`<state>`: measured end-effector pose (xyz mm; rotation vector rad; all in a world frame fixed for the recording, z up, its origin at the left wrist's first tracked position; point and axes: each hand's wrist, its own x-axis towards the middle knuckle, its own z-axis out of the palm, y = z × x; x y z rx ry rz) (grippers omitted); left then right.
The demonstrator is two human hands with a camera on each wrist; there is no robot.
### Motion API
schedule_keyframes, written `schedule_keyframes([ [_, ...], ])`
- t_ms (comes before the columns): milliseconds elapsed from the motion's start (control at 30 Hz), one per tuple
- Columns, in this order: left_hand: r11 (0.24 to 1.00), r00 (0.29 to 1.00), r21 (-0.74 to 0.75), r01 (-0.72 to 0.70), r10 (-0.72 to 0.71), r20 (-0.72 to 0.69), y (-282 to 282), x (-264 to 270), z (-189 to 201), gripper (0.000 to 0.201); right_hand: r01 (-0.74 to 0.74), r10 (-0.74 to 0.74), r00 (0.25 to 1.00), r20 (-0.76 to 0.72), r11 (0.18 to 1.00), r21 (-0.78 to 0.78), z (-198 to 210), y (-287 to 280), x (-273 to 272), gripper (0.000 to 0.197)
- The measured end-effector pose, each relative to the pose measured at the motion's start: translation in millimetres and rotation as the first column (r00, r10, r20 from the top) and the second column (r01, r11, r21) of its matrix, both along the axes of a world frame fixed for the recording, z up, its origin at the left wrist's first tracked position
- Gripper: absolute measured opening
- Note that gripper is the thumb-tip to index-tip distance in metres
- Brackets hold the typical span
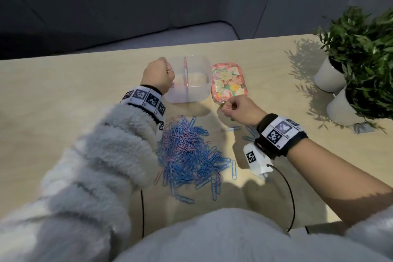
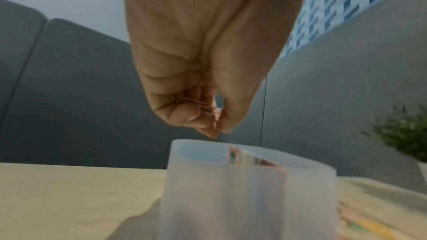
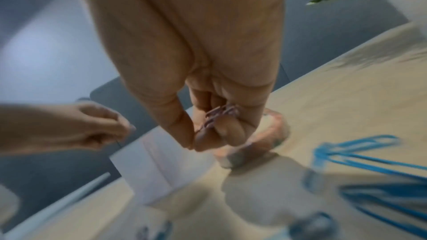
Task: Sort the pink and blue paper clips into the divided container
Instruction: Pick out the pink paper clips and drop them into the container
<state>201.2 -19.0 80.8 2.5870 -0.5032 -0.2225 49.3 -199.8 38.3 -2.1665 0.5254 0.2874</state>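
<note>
Head view: wristbands (image 1: 146, 97) carry square codes, no readable writing.

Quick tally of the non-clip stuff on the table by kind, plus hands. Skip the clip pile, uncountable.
Divided containers: 1
Floral lids: 1
Potted plants in white pots: 2
Hands, left hand and right hand, each gripping pink paper clips: 2
Total: 6

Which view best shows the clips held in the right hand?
Right wrist: pink clips sit plainly in the curled fingers of the right hand. The head view shows only the closed fist; the left wrist view misses it.
</note>
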Motion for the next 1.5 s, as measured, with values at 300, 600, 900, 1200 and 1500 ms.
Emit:
schedule_keyframes([
  [300, 0.993, 0.995, -0.077, 0.089, -0.086, 0.042, 5.2, -3.8, -10.2, 0.034, 0.000, -0.021, 0.986, 0.166, 0.992, 0.125, 50.7, 51.1, 94.0, 0.015],
  [600, 0.991, 0.992, -0.048, 0.125, -0.126, -0.020, 76.3, -84.2, -51.4, 0.015, -0.112, 0.095, 0.951, 0.293, 0.993, 0.041, 52.3, 89.3, 99.2, 0.046],
  [900, 0.959, 0.950, 0.022, 0.283, -0.278, -0.140, 89.8, -133.6, -88.1, 0.026, -0.647, 0.684, 0.728, -0.048, 0.662, -0.379, -34.3, 95.6, 5.1, 0.032],
  [1200, 0.991, 0.980, -0.133, 0.031, -0.056, -0.191, 106.1, -130.3, -78.7, 0.018, -0.338, 0.381, 0.924, 0.027, 0.847, -0.410, -16.7, 63.5, -13.6, 0.021],
  [1500, 0.979, 0.963, 0.122, 0.162, -0.129, -0.237, 86.1, -74.2, -70.5, 0.059, -0.405, 0.403, 0.912, -0.076, 0.857, -0.317, -19.9, 118.2, 48.9, 0.022],
])
